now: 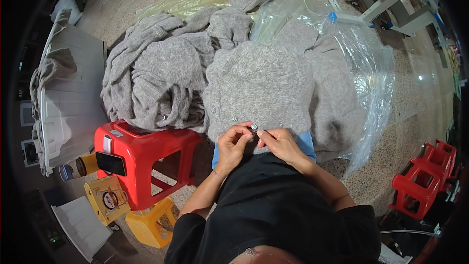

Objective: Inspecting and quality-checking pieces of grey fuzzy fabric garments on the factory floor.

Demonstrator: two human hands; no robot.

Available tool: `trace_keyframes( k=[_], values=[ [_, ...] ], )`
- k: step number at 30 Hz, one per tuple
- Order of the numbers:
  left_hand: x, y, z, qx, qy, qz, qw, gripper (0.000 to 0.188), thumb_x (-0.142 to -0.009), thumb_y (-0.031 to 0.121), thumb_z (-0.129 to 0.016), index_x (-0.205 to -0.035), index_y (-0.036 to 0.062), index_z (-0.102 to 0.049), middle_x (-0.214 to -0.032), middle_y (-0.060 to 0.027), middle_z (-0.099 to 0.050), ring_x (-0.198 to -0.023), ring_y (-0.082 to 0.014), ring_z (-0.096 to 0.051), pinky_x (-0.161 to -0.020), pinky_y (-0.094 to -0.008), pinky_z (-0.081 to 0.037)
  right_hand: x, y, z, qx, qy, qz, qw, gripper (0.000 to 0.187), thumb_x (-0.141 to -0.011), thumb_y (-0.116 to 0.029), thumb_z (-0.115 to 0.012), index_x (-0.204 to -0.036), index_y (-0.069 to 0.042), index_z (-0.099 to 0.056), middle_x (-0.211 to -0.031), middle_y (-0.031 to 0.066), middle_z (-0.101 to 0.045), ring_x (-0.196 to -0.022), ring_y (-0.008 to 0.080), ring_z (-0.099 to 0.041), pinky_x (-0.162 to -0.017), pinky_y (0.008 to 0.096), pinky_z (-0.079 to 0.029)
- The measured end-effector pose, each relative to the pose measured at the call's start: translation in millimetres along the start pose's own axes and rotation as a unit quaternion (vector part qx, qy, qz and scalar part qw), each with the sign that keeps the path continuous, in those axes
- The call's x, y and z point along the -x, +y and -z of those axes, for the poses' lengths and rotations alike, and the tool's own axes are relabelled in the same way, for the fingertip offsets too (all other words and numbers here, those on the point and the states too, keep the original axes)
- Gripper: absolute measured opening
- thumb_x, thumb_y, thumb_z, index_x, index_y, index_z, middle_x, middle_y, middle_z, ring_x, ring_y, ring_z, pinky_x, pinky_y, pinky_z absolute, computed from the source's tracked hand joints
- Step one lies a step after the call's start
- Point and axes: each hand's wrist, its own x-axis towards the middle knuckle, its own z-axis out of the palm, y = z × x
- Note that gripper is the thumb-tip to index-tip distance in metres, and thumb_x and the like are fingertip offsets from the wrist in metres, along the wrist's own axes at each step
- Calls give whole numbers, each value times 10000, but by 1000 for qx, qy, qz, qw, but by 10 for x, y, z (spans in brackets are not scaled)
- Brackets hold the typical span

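Note:
A grey knitted sweater (pixel 259 83) lies spread over my lap, its lower edge at my hands. Between the fingertips of my left hand (pixel 233 145) is a shiny jewelled button (pixel 254 126), raised at that edge. My right hand (pixel 282 145) is pinched close beside the button; what its fingers grip is too small to make out. Other sparkly buttons sit on the knit, one button (pixel 234 119) near my left fingers and another button (pixel 280 125) above my right hand.
More grey sweaters (pixel 156 68) are heaped to the left, others lie on clear plastic sheeting (pixel 366 78) at right. A red stool (pixel 141 161) with a phone (pixel 111 163) stands at my left, near a yellow stool (pixel 149 225) and a white bin (pixel 73 102). Red stools (pixel 420 183) stand far right.

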Motion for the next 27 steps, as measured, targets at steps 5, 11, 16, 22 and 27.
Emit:
trace_keyframes(
  k=[5, 11, 16, 22, 27],
  values=[
    [0, -1, -3, -3, -3, -7, 1000, 63, -832, -46, -595, -884, -10, -596, -1136, -137, -585, -936, -118, -564, -819, -248, -461, 28, -60, 17, 56, 23, 27, 998, 381, -897, -324, -543, -701, -15, -649, -475, -23, -428, -461, 54, -380, -439, 257, -297],
    [-1, 25, 0, -24, -18, -18, 999, 52, -842, -30, -594, -889, -9, -593, -1137, -137, -582, -937, -119, -564, -824, -253, -457, 42, -119, -12, 76, 53, 36, 995, 366, -889, -323, -558, -725, -11, -659, -467, 8, -438, -467, 61, -392, -442, 273, -310],
    [23, 50, 2, -10, -21, -15, 1000, 57, -843, -28, -592, -896, -6, -587, -1137, -140, -581, -939, -128, -569, -835, -257, -454, 42, -100, 22, 78, 78, 50, 993, 374, -890, -321, -560, -718, -1, -649, -468, 4, -432, -466, 56, -386, -435, 267, -302],
    [27, 82, -45, -10, -33, -26, 999, 37, -840, -20, -592, -870, 1, -589, -1130, -138, -583, -957, -152, -574, -850, -283, -454, 40, -107, 48, 71, 49, 42, 995, 374, -893, -310, -560, -709, 6, -640, -474, -13, -434, -474, 46, -381, -434, 260, -298],
    [145, 144, 53, -40, -64, -27, 997, 70, -863, 33, -592, -802, -1, -598, -980, -100, -634, -851, -115, -578, -750, -253, -470, 81, -111, 124, 59, -12, 17, 998, 381, -891, -308, -565, -692, 8, -638, -487, -28, -442, -502, 38, -392, -456, 246, -309]
  ],
)
